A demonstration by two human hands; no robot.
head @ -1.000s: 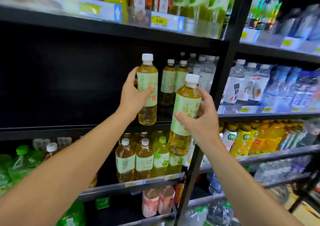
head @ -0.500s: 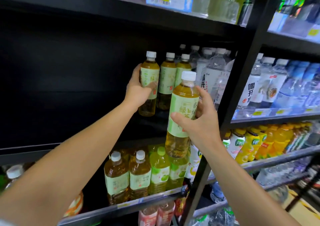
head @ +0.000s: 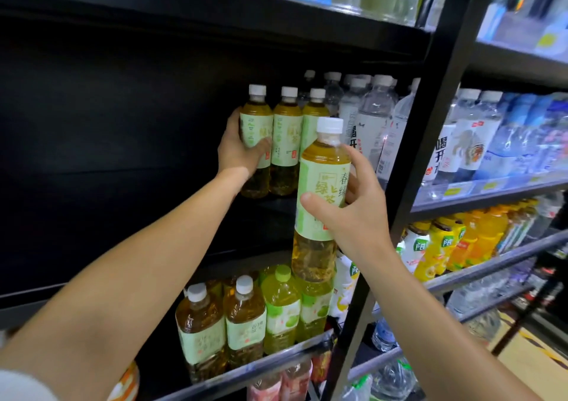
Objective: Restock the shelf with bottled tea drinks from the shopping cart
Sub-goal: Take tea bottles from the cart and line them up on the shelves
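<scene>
While most of the dark middle shelf [head: 264, 208] at left stands bare, the left hand [head: 238, 151] reaches far in, fingers curled round a green tea bottle [head: 255, 142] that stands upright, apparently on the shelf, touching two matching shelved tea bottles [head: 302, 136] to its right. Right of these stand water bottles [head: 373, 118]. Nearer the viewer, the right hand [head: 353, 213] is clamped round a second green tea bottle [head: 321, 198], held upright in the air, cap up, in front of and below the row. Its free slot likely lies far and left of the grip, beyond the shelf edge, so this hand is the nearer one to act next.
</scene>
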